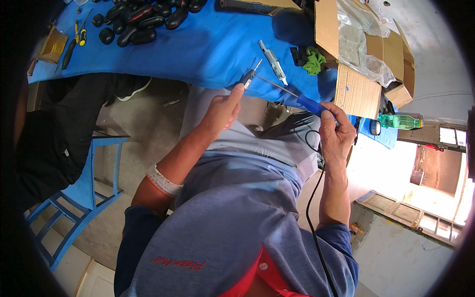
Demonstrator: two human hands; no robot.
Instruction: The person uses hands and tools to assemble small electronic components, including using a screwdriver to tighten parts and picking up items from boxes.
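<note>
A: Far left, on the blue desk [208, 44]: a small cardboard tray [53, 45], screwdrivers [74, 42] and a heap of black oval casings [143, 20]. What does the left hand [222, 111] hold?

B: Its grip is pressed together, thumb against fingers, pinching a small dark component [247, 76] with thin metal pins pointing up and away, just over the near edge of the desk.

A: And to the right?

B: The right hand [336, 131] is wrapped shut around the blue handle of a soldering iron [309, 104]. Its thin metal shaft runs up and leftward, so the long axis lies from the right hand toward the component; the tip meets or nearly meets the part, though contact cannot be told. A black cord [311, 198] trails from the handle toward the person.

A: Which hand is nearer the component?

B: The left, which holds it; the right stays a shaft's length away.

A: Further right?

B: A metal tool [273, 62], a green cloth [313, 60], open cardboard boxes [356, 89] with clear plastic, a green bottle [401, 121].
</note>
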